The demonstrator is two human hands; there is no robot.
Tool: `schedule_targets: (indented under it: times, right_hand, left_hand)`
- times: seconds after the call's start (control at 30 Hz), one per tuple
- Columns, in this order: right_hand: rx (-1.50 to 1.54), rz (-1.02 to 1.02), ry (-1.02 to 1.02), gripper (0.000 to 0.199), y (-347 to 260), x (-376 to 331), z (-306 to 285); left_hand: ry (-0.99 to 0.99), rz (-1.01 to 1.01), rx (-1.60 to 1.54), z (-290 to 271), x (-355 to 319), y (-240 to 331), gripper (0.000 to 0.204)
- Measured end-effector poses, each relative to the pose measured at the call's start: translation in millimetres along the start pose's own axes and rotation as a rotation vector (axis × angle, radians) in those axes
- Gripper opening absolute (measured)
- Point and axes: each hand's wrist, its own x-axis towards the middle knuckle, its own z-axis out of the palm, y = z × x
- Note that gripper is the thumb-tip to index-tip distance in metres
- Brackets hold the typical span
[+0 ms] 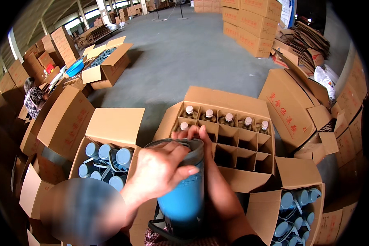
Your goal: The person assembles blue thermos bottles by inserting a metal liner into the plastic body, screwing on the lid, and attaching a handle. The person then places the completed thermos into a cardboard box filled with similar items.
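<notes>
A blue thermos flask body [180, 201] with a dark grey upper rim stands upright in my lap, its dark strap or handle hanging low on the left side. My left hand [158, 166] lies over the top, its fingers closed at the rim. Against the right side my right hand [208, 149] wraps round the same rim, fingertips at the far edge. What lies inside the mouth is hidden by my hands. Just beyond is an open carton [225, 92] with cardboard dividers; several glass bottle-like liners [228, 119] with pale caps fill its far cells.
Open cartons of flasks with grey-blue lids stand at left [104, 151] and lower right [286, 201]. Tall cartons [256, 28] are stacked at the back right. Another person [33, 98] is at far left, near a blue basin [75, 68]. A blurred patch covers the lower left.
</notes>
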Motion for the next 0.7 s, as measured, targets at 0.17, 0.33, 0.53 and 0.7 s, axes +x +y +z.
schedule_targets:
  times: [0.17, 0.33, 0.53, 0.7]
  right_hand:
    - [0.122, -0.013, 0.202, 0.052, 32, -1, 37]
    - [0.222, -0.076, 0.038, 0.054, 26, -3, 21]
    - [0.022, -0.139, 0.051, 0.055, -4, -18, -3]
    - [-1.197, -0.363, 0.159, 0.052, -68, -52, 65]
  left_hand:
    - [0.04, -0.033, 0.019, 17, 12, 11, 0.022]
    - [0.025, -0.1, -0.167, 15, 10, 6, 0.015]
    - [0.103, -0.023, -0.861, 35, -5, -46, 0.024]
    - [0.116, -0.147, -1.309, 76, -30, -118, 0.036]
